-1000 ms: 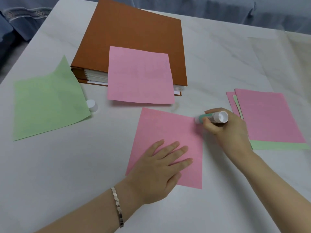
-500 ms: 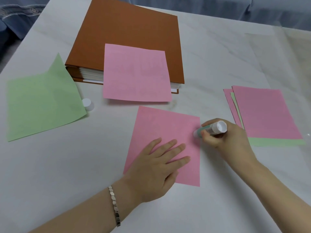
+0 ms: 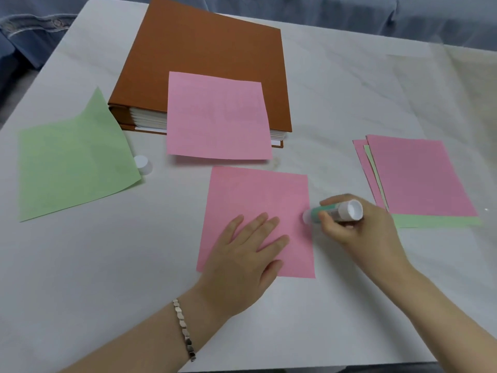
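Both hands busy. Left hand [image 3: 242,257] lies flat, fingers straight, pinning the sheet [image 3: 255,195] to the table [image 3: 107,265]. Right hand [image 3: 360,232] wraps the glue [image 3: 336,211], its tip at the sheet's right edge, about midway down. I judge this an edge-gluing pass. I'd run the tip straight along the edge with light, even pressure, left palm firm so the paper doesn't skid or wrinkle. Cap [image 3: 141,163] sits well left by the green sheet [image 3: 72,162]. Binder [image 3: 209,63] is behind and the stack [image 3: 419,176] is to the right.
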Tool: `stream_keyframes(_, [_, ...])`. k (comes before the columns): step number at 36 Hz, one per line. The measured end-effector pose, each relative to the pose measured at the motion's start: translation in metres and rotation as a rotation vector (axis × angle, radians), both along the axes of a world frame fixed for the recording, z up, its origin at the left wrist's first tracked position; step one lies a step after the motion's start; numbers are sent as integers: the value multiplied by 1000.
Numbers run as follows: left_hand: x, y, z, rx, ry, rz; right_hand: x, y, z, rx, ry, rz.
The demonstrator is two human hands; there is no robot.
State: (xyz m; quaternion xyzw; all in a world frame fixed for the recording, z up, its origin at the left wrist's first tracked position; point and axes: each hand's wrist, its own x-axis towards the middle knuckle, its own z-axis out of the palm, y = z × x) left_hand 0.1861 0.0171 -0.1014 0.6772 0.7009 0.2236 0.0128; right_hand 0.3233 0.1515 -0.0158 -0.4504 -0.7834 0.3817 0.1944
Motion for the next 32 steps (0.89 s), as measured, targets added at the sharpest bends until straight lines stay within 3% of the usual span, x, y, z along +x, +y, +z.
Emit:
stream_keyframes(9, [1, -1, -1, -44, -1, 53, 8, -19, -4, -81, -58, 149])
stream_keyframes(32, [0, -7, -1, -7, -48, 94, -19, 2, 0, -33, 79, 0])
